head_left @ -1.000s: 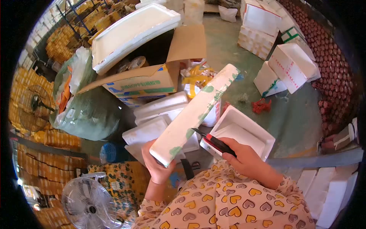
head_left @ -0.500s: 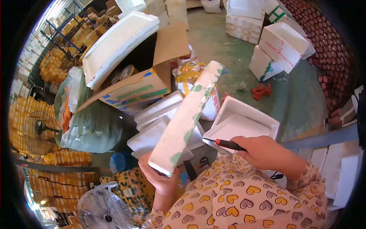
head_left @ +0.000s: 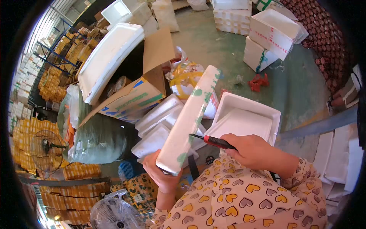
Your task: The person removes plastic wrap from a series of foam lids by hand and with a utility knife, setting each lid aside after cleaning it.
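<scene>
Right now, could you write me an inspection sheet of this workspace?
Surface: green floor, worn, with red scraps.
Job's things: foam lid, green tape patches on its edge; red-handled knife, blade tip at the lid's edge.
Clutter: open foam box, loose foam lids, cardboard box, green sack.
Grip: left hand holds the lid's lower end; right hand holds the knife.
Cables: nothing seen.
Surroundings: stacked foam boxes, two fans, yellow cartons.

Bright daylight, sharp centre, strong fisheye bending, black vignetted corners.
</scene>
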Motion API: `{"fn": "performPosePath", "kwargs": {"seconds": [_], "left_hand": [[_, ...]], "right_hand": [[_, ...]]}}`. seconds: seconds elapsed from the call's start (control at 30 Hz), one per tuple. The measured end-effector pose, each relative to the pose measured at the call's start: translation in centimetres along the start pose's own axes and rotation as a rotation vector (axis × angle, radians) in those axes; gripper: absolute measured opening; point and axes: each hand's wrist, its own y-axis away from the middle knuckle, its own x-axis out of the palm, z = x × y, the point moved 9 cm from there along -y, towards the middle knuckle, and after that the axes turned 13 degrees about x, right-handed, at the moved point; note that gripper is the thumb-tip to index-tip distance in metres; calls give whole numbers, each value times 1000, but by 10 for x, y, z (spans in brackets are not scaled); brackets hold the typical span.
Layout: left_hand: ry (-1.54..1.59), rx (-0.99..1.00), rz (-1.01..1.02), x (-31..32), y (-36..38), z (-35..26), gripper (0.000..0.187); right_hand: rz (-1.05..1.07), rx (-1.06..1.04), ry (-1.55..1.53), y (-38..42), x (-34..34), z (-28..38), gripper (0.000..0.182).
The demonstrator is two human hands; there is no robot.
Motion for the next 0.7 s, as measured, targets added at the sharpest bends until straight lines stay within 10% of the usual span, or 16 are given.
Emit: {"fn": "performPosePath", "kwargs": {"seconds": [0.3,0.5,0.63,0.7], "left_hand": [[-2,30,15,8,6,-1,52],[22,46,82,26,11,-2,56],[40,-280,-246,-4,22,49,50],[110,-328,-225,-6,31,58,51]], "right_hand": [[200,61,-94,-25,17,-18,31],[226,223,358,-16,17,-36,29],[217,311,493,-25,31,-107,27],[3,284,-6,-21,-5,-85,28]]}}
